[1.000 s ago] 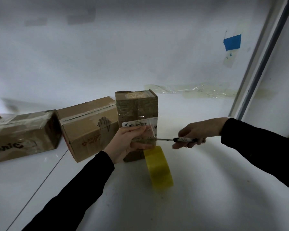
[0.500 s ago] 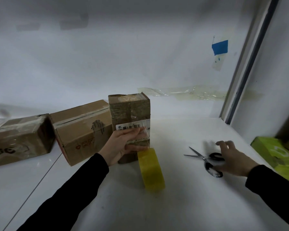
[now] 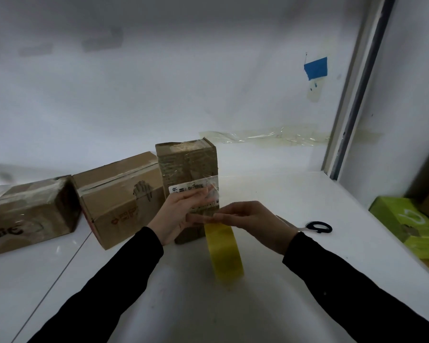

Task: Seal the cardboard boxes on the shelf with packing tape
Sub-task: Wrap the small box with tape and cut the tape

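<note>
An upright cardboard box [image 3: 187, 164] with a white label stands in the middle of the white shelf [image 3: 307, 256]. Clear tape runs down its front. My left hand [image 3: 181, 214] lies flat against the front of this box, fingers straight, pressing the tape over the label. My right hand [image 3: 250, 221] reaches in from the right, its straight fingertips touching the box front just above the yellow tape roll [image 3: 224, 253]. The roll stands on edge in front of the box. Two more cardboard boxes lie to the left, a middle box [image 3: 119, 196] and a far left box [image 3: 25, 214].
Black-handled scissors [image 3: 317, 227] lie on the shelf right of my right hand. Green boxes [image 3: 406, 224] sit past the shelf's right edge. A grey post [image 3: 352, 95] rises at the back right. Crumpled clear tape [image 3: 270, 138] sticks along the back wall.
My right hand put the scissors down on the shelf, then came back left to the box front above the tape roll. The left hand stayed pressed on the box.
</note>
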`<move>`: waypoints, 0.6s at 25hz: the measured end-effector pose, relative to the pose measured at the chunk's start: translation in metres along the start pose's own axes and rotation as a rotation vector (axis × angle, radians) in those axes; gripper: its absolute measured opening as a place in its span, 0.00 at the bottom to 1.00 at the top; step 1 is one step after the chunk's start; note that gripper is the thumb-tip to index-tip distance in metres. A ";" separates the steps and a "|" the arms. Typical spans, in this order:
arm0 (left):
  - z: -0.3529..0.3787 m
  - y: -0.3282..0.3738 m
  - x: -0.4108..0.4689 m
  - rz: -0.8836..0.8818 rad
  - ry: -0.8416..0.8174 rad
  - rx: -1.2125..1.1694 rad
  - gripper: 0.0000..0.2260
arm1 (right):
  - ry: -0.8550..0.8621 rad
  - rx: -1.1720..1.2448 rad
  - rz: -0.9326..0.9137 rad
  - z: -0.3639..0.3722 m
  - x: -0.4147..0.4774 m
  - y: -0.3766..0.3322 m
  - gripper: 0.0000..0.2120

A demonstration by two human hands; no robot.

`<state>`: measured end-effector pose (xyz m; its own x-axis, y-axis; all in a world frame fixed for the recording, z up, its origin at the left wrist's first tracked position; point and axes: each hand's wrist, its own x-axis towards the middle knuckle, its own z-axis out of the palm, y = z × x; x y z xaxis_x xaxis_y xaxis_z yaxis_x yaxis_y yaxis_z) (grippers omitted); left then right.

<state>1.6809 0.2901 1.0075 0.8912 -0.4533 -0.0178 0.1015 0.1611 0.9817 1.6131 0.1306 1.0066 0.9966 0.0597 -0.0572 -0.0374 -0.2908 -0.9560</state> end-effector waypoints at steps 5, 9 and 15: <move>0.001 -0.002 0.000 -0.012 -0.011 0.017 0.08 | 0.152 0.075 -0.096 0.006 0.000 0.009 0.05; 0.006 -0.007 0.002 -0.006 0.017 0.007 0.08 | 0.197 0.093 -0.194 0.015 -0.008 0.014 0.02; 0.000 -0.010 0.002 -0.004 0.128 0.032 0.05 | 0.267 0.347 -0.315 0.013 -0.060 0.006 0.06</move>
<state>1.6817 0.2881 0.9978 0.9402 -0.3379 -0.0433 0.0924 0.1308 0.9871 1.5521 0.1373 1.0006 0.9459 -0.1653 0.2792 0.2889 0.0374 -0.9566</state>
